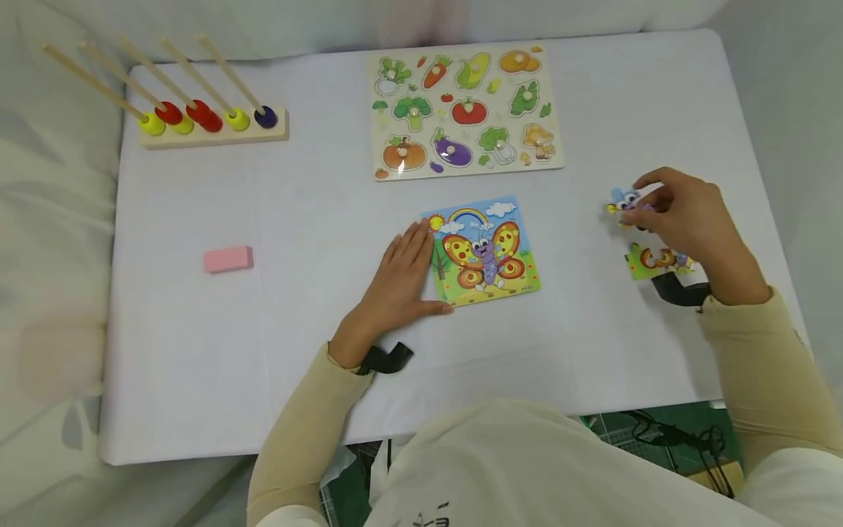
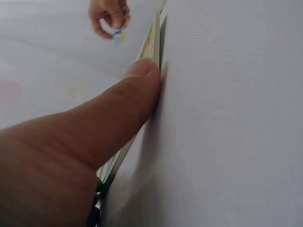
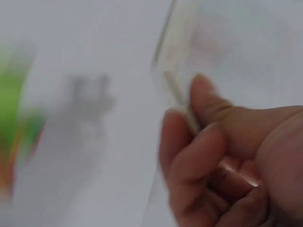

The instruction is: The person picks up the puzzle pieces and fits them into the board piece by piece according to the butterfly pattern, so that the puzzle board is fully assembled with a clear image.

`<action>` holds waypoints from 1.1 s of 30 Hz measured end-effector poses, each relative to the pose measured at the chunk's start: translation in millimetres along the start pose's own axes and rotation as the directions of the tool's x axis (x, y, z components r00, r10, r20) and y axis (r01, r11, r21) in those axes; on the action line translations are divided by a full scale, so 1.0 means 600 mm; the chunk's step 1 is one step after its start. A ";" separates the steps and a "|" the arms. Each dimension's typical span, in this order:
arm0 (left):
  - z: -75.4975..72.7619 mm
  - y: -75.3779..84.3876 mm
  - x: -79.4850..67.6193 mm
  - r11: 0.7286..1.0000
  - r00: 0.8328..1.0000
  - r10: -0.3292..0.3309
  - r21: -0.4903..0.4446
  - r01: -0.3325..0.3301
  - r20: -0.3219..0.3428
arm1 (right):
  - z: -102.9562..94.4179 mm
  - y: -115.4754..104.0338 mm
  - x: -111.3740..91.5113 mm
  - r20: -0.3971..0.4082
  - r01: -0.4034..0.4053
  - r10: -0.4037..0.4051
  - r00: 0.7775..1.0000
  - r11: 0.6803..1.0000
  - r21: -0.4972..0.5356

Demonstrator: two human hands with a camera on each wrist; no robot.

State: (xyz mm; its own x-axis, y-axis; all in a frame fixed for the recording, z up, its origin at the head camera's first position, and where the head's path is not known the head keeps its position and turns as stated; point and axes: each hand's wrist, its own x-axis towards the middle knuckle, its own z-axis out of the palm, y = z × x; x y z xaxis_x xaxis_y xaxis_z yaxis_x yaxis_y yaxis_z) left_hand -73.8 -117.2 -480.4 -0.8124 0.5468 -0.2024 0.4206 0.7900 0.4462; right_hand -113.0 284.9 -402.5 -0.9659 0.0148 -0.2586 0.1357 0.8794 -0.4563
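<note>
A square butterfly puzzle (image 1: pixel 487 256) lies near the middle of the table. My left hand (image 1: pixel 398 282) rests at its left side with fingers extended, and the thumb touches the lower edge; the left wrist view shows that thumb (image 2: pixel 120 101) against the board's side. Over at the right, my right hand (image 1: pixel 691 216) pinches a jigsaw piece (image 1: pixel 617 201) printed with part of a blue-and-purple face, raised above the table. In the right wrist view the held piece (image 3: pixel 175 87) appears edge-on between thumb and fingers. Below this hand lie joined-looking puzzle pieces (image 1: pixel 637 263), partly hidden.
A vegetable peg puzzle (image 1: pixel 487 110) lies at the back. At the back left stands a wooden bead stacker (image 1: pixel 211 137) with tall rods. A pink block (image 1: pixel 227 259) sits on the left side of the white-covered table (image 1: pixel 316 219).
</note>
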 end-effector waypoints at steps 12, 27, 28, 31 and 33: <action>0.007 0.004 -0.006 1.000 1.000 0.019 -0.013 -0.019 -0.024 | 0.142 -0.154 -0.014 0.112 0.325 -0.366 0.924 0.904 0.277; -0.010 0.006 -0.001 1.000 1.000 -0.006 0.020 0.006 -0.001 | 0.195 -0.172 0.000 0.080 0.426 -0.440 0.894 0.892 0.152; -0.011 0.007 -0.001 1.000 1.000 -0.006 0.023 0.006 -0.001 | 0.197 -0.172 0.000 0.074 0.423 -0.435 0.897 0.896 0.132; -0.011 0.007 -0.002 1.000 1.000 -0.004 0.019 0.004 0.002 | 0.200 -0.175 -0.001 0.072 0.441 -0.445 0.893 0.895 0.066; -0.011 0.007 -0.002 1.000 1.000 -0.005 0.020 0.005 0.001 | 0.202 -0.177 -0.002 0.079 0.457 -0.458 0.886 0.889 0.031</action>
State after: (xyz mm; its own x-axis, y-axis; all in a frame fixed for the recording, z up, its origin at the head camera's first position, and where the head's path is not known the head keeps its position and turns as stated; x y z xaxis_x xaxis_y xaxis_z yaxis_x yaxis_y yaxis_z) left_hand -73.4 -116.6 -472.7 -0.8139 0.5435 -0.2053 0.4247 0.7977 0.4280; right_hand -99.6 133.6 -456.8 -0.8999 -0.4272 -0.0878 -0.3136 0.7737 -0.5505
